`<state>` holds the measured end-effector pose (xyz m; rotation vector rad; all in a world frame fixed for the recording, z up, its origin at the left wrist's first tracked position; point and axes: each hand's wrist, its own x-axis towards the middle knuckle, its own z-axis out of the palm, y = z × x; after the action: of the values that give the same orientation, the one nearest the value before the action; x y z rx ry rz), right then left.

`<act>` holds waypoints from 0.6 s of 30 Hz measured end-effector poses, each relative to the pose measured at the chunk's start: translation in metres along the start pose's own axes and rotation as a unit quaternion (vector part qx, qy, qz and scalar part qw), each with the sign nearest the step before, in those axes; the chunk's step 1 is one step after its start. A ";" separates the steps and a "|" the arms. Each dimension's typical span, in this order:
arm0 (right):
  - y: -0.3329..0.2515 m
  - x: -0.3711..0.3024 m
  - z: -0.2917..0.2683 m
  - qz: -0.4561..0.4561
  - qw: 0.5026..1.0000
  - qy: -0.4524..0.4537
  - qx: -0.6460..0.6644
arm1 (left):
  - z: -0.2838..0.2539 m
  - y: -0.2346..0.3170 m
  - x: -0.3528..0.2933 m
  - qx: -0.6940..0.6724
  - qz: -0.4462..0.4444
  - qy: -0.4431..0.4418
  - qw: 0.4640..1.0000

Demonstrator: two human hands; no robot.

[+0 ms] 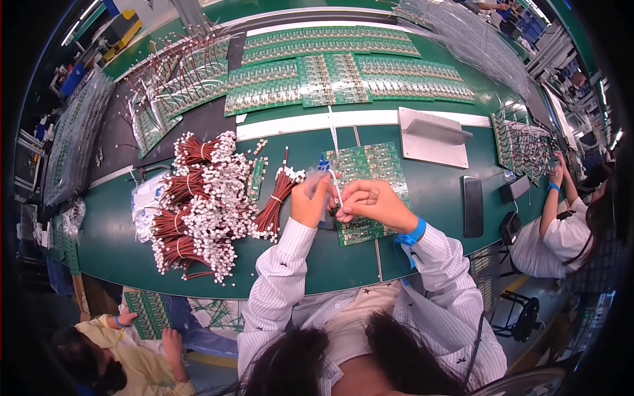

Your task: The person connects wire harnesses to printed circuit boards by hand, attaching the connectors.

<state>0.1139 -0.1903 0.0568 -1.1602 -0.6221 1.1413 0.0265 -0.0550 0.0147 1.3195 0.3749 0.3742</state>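
My left hand (312, 200) is closed around a crinkled clear plastic piece with blue marks (323, 164), probably a small bag. Thumb and fingertips of my right hand (376, 203) pinch a narrow white strip (334, 137), which runs up from between both hands toward the white band on the bench. The strip's lower end is hidden by my fingers. Under and behind the hands lies a green circuit board panel (383, 165), flat on the bench. Just left of my left hand rests a tied bundle of red-brown wires with white connectors (277, 198).
A large heap of tied wire bundles (198, 204) fills the bench's left side. Rows of circuit boards (330, 76) lie at the back. A metal plate with an upright handle (432, 138) and a black phone (472, 206) stand to the right. Co-workers sit right (555, 231) and lower left (125, 356).
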 end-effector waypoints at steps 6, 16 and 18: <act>-0.005 -0.004 -0.001 0.096 0.992 -0.078 0.018 | 0.000 -0.002 -0.001 0.015 0.017 -0.015 1.000; -0.031 -0.018 -0.020 -0.022 0.973 -0.217 0.074 | 0.000 0.001 0.000 0.012 0.001 -0.045 0.999; -0.037 -0.011 -0.022 -0.079 0.983 -0.164 0.026 | -0.002 -0.002 0.000 0.018 -0.001 -0.041 0.999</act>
<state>0.1428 -0.2086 0.0859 -0.8670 -0.9157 1.2132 0.0260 -0.0534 0.0126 1.3647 0.3146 0.3121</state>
